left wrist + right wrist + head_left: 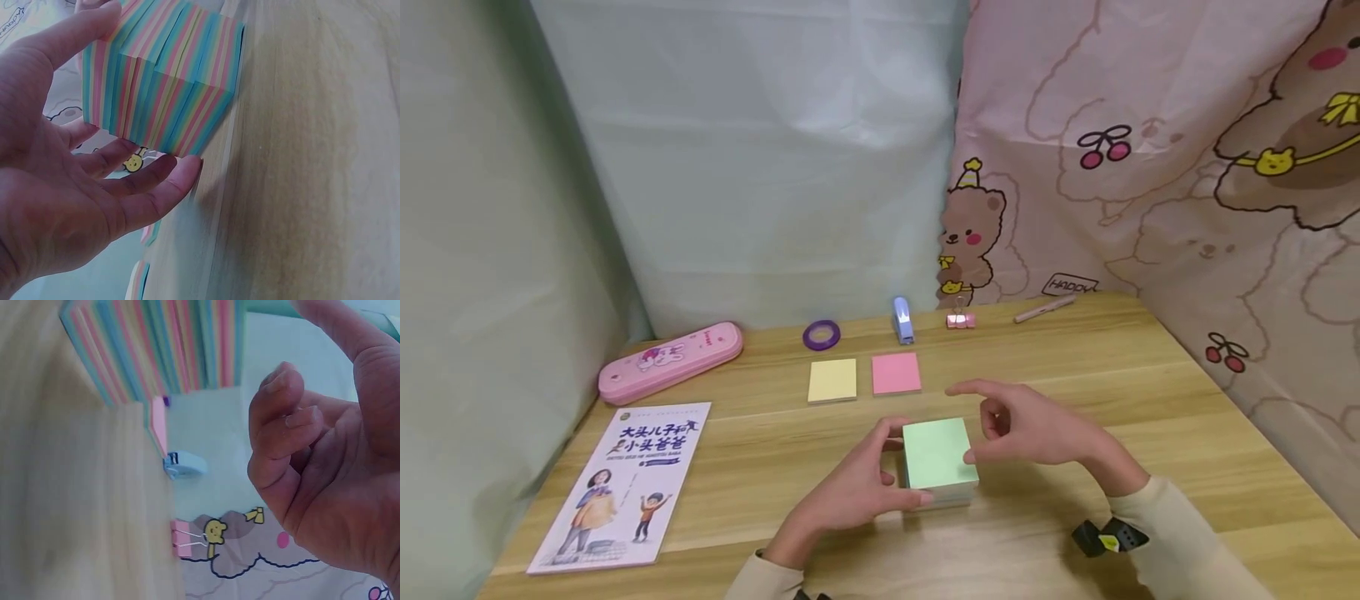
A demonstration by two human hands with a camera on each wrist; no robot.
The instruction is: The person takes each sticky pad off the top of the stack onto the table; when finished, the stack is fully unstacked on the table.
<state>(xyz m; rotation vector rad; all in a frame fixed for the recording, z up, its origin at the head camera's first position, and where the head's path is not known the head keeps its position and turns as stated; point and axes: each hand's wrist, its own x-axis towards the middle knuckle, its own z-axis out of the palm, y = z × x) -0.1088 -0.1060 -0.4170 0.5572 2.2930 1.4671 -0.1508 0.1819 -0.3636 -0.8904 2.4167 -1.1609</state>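
Observation:
A tall block of stacked sticky notes with a light green top stands on the wooden table. Its sides show pink, yellow, green and blue stripes in the left wrist view, split into several pads. My left hand grips it from the left, thumb at the near side and fingers around the far side. At its right edge is my right hand, thumb tip over the top sheet's border and index finger stretched out above the table. The other right fingers curl loosely around nothing. Whether that thumb touches the block, I cannot tell.
Behind the block lie a yellow note pad and a pink one. Farther back are purple tape, a blue stapler, a pink binder clip and a pen. A pink pencil case and a booklet lie left.

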